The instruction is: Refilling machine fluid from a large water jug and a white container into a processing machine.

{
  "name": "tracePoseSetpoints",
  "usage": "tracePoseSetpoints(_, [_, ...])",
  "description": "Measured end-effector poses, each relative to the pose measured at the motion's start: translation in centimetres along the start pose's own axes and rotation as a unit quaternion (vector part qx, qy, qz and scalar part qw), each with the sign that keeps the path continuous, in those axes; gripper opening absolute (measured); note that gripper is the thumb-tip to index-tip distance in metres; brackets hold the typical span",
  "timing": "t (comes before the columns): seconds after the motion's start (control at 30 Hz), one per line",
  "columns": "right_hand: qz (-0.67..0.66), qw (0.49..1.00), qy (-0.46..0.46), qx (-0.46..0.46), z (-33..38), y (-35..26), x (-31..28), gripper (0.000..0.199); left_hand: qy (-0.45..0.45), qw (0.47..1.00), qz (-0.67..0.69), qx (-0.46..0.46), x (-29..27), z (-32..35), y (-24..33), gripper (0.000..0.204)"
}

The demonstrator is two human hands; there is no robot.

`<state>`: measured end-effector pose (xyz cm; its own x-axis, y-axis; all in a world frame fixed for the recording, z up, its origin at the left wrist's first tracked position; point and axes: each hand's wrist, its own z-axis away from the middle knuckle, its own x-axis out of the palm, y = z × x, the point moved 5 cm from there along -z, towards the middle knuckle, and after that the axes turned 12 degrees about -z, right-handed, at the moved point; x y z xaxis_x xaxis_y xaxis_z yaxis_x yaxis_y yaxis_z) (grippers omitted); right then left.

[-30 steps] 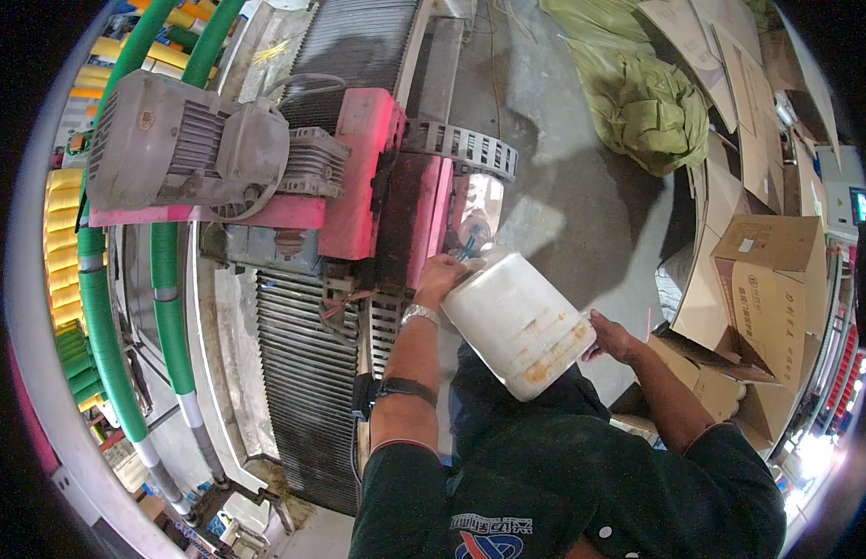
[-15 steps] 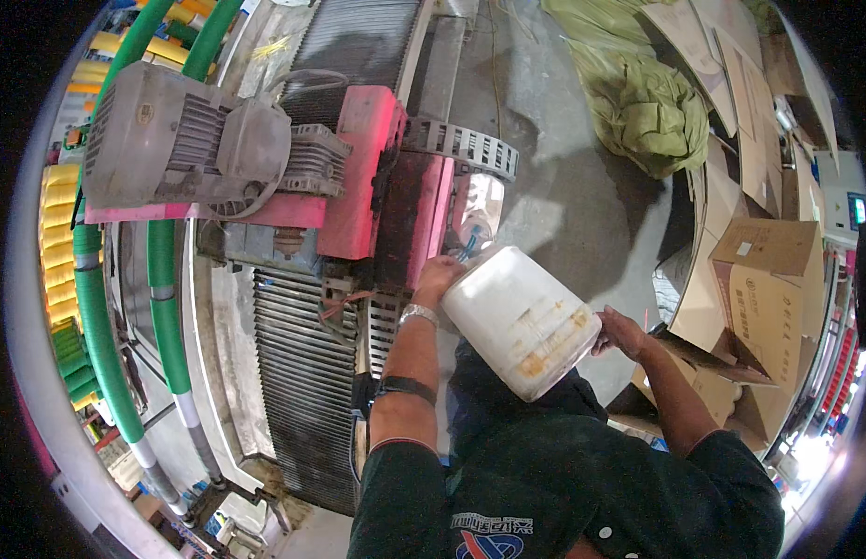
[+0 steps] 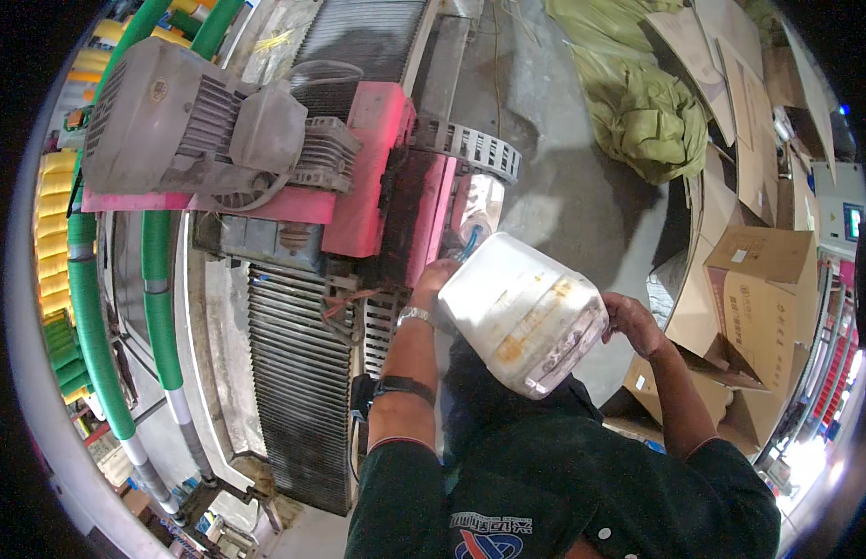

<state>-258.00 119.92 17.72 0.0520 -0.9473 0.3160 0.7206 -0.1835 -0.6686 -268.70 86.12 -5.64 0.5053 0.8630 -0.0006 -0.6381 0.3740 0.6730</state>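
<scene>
A white plastic jerrycan [image 3: 522, 303] with brown stains is held aslant between my hands, its base toward my body. My left hand [image 3: 438, 279] is closed at its far left end, with the fingers partly hidden behind the jerrycan. At the lower right edge, my right hand [image 3: 633, 324] grips the base corner with bent fingers. Just beyond the jerrycan's far end, a blue piece [image 3: 469, 244] shows in front of a shiny metal cylinder [image 3: 480, 203]. The jerrycan's mouth is hidden, so I cannot tell whether anything flows out.
A pink-and-black machine [image 3: 368, 177] with a grey motor [image 3: 144, 121] stands at left, beside a slatted conveyor [image 3: 298, 382]. Green hoses [image 3: 97, 345] run along the far left. Cardboard boxes [image 3: 755, 317] and a green tarp [image 3: 652, 121] lie at right.
The jerrycan has tipped further, its base end turned up so more of the bottom shows. My right hand has moved slightly up with it. My left hand stays at the far end.
</scene>
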Motion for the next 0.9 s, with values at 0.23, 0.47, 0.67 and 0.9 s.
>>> tracePoseSetpoints(0.23, [0.024, 0.999, 0.032, -0.036, -0.7, 0.0, 0.5, 0.081, -0.009, 0.999, 0.032, 0.003, 0.4, 1.0, -0.4, 0.019])
tracePoseSetpoints(0.47, [-0.049, 0.991, 0.116, 0.049, -1.3, 6.9, -5.0, 0.072, 0.118, 0.992, -0.023, 0.048, 1.2, 4.3, 2.8, 0.032])
tracePoseSetpoints(0.67, [0.083, 0.961, 0.196, 0.174, -5.5, 9.4, -11.9, 0.055, 0.063, 0.991, 0.016, 0.119, 3.4, 11.0, 8.6, 0.036])
tracePoseSetpoints(0.9, [0.517, 0.855, -0.029, -0.008, -22.0, 1.9, -8.0, 0.056, 0.302, 0.903, -0.297, 0.072, 9.3, 20.1, 9.4, 0.04])
